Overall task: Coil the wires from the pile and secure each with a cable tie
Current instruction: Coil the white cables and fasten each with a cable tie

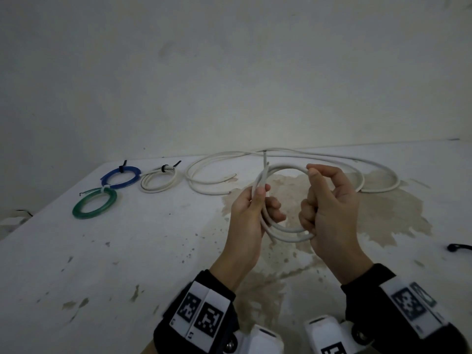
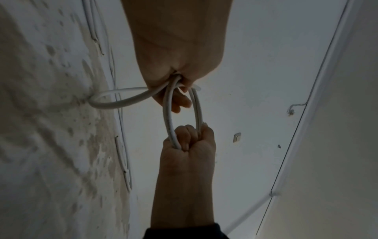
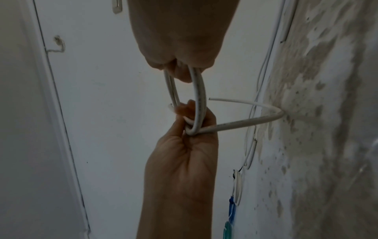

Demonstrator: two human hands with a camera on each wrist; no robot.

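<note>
A white wire coil (image 1: 284, 167) of a few loops hangs above the stained table (image 1: 127, 251) between both hands. My left hand (image 1: 265, 200) grips its left side, thumb on top, and a short stripped end (image 1: 265, 159) pokes up past the thumb. My right hand (image 1: 314, 195) holds the right side, fingers curled round the loops. In the left wrist view the left hand (image 2: 178, 67) pinches the coil (image 2: 168, 116) opposite the right fist (image 2: 190, 142). In the right wrist view one loop (image 3: 266, 120) bulges out sideways from the left hand (image 3: 184, 145).
Loose white wires (image 1: 332, 159) sprawl along the far table edge by the wall. Three tied coils lie far left: blue (image 1: 120, 177), white (image 1: 158, 181) and green (image 1: 94, 206). A black cable tie (image 1: 459, 247) lies at the right edge.
</note>
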